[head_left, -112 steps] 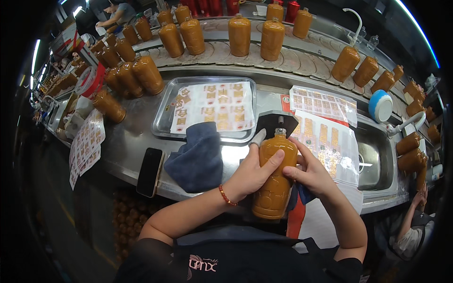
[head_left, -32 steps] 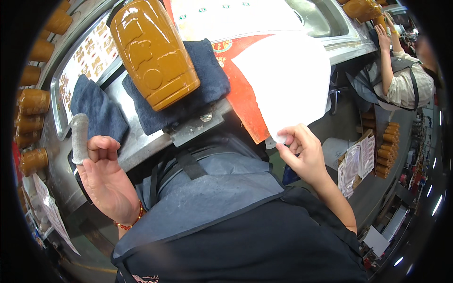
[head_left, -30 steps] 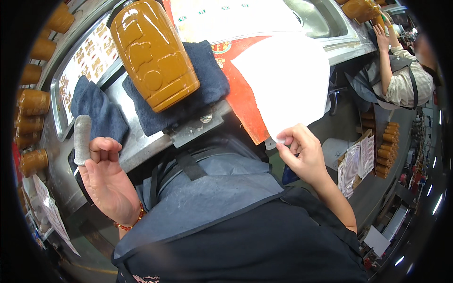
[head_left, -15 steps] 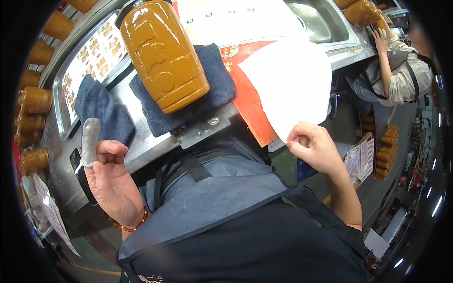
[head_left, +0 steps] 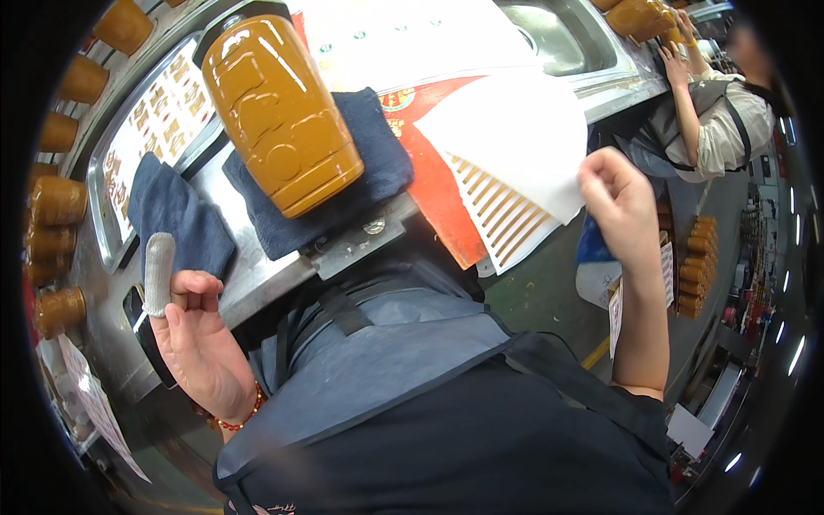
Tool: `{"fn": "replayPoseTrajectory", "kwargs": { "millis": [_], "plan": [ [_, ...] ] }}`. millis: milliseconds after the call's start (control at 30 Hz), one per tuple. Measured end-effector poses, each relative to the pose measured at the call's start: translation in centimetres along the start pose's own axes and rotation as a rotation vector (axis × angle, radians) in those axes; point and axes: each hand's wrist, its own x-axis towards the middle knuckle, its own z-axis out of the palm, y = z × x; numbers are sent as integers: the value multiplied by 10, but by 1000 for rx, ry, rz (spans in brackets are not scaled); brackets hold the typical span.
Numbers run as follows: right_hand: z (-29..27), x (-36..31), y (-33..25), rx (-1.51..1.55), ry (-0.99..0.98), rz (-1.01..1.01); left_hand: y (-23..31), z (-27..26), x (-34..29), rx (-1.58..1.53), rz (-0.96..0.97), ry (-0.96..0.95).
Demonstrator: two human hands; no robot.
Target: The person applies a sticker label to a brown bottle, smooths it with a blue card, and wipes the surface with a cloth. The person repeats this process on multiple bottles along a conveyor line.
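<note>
My right hand pinches the edge of a white sheet and folds it back. Underneath, a sheet of brown strips on a white ground is partly bared. It rests over red printed paper by the counter's front edge. My left hand is empty, fingers apart and half curled, with a grey sleeve on its raised index finger. Ahead of me a glossy brown moulded vessel lies on a folded dark blue cloth. A second blue cloth is beyond the left hand.
A metal tray with a sheet of printed decals stands at the left. Several brown pots line the far left. A sink is at the back right, where a co-worker handles another brown vessel.
My right hand has moved right and up, pulling the white sheet's corner back and baring the brown strips under it. My left hand stays nearly in place.
</note>
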Motion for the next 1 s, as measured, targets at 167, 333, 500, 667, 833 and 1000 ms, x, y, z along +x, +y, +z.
{"fn": "replayPoseTrajectory", "kwargs": {
  "millis": [167,333,500,667,833,1000],
  "plan": [
    [-50,27,16,42,396,-124,3,3,1,6,-7,7],
    [-146,44,76,209,840,-93,-1,3,3,-6,-19,8],
    [-207,22,131,182,1092,-85,0,10,3,34,-40,13],
    [-208,3,173,155,1134,-19,-1,22,6,25,-55,-33],
    [-200,-2,219,210,1162,23,0,26,7,50,-45,-25],
    [-209,-9,294,191,1227,113,-2,26,6,61,-54,-1]
  ]
}}
